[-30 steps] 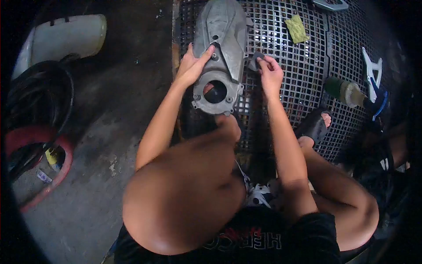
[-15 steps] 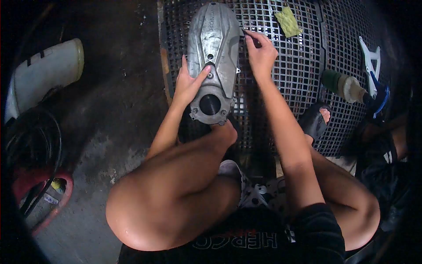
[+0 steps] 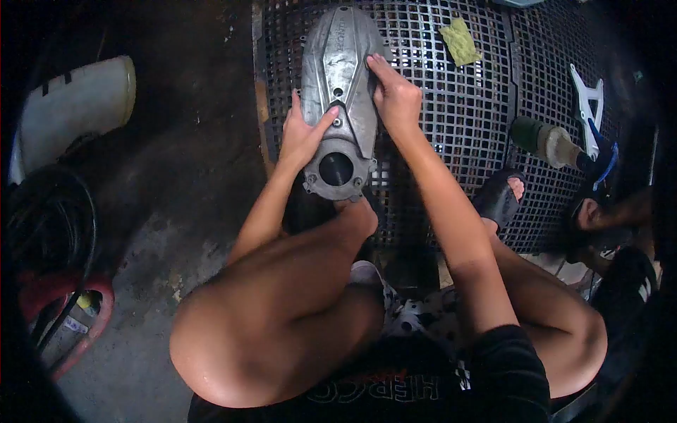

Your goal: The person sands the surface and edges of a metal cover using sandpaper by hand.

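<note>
A long grey metal cover [image 3: 342, 39] with a round opening at its near end lies over the black grating. My left hand [image 3: 303, 134] grips its left edge, with the thumb on top beside a small bolt hole. On the cover's right edge rests my right hand [image 3: 396, 95], its fingers bent together against the metal. Whatever lies under those fingers is hidden; a dark piece showed there earlier.
Black grating [image 3: 472, 106] carries a yellow cloth [image 3: 460, 42], a green-and-white bottle-like object [image 3: 543, 141] and a white metal bracket [image 3: 589, 106]. On the left are a white plastic panel [image 3: 84, 102], black hoses and a red ring [image 3: 106, 303]. Another person's foot [image 3: 589, 213] shows at right.
The cover has shifted a little left and nearer in view. My right hand, holding a dark piece beside the cover before, has moved onto its right edge. My left hand keeps its hold.
</note>
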A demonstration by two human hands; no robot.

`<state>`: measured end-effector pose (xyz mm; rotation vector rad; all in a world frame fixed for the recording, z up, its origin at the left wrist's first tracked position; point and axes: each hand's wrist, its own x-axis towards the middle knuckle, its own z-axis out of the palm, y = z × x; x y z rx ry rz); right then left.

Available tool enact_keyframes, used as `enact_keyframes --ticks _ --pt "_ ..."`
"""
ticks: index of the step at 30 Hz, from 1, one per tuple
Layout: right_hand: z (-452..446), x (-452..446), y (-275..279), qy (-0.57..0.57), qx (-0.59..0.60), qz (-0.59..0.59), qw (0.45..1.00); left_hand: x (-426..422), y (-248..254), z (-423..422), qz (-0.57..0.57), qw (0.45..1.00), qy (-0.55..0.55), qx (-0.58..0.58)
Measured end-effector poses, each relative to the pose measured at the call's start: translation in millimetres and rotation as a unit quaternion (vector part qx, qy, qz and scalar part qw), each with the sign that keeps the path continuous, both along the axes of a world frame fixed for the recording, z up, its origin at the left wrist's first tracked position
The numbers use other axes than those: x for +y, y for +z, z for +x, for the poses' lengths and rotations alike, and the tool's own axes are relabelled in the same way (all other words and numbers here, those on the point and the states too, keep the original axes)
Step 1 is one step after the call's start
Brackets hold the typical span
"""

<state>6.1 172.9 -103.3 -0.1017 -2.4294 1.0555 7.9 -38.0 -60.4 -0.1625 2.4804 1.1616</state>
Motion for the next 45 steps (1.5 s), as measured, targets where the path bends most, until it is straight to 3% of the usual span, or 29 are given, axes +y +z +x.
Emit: enact_keyframes --ticks 7,10,18,22,26,35,37,42,45 --pt "-36 8 -5 -0.064 -0.072 -0.037 0.995 0 2 -3 0.011 1.000 -0.002 -0.017" --pt "-3 -3 -1 -0.023 0.020 -0.058 0.998 3 4 -3 -0.028 1.000 -0.004 -0.003" --pt "-16 -8 -6 -0.053 -0.016 -0.053 0.997 -1 0 2 -0.004 1.000 0.000 -0.021" --pt "-10 -5 -8 -0.031 0.044 -0.023 0.998 2 6 -3 0.002 1.000 -0.004 -0.001" --pt "-31 5 -17 -0.078 -0.035 -0.037 0.996 1 0 -4 -0.011 1.000 -0.006 -0.011" --pt "-31 7 -14 -0.051 0.001 -0.046 0.998 0 -2 -3 -0.012 1.000 -0.005 -0.004" --pt "-32 0 -14 -0.090 -0.071 -0.034 0.993 -3 -4 2 -0.015 1.000 -0.006 -0.006" --pt "-20 1 -7 -0.058 -0.008 -0.051 0.997 2 4 -2 -0.023 1.000 -0.008 -0.004" --pt "-55 14 -9 -0.098 -0.106 -0.035 0.989 3 6 -1 -0.035 0.999 -0.011 0.013"
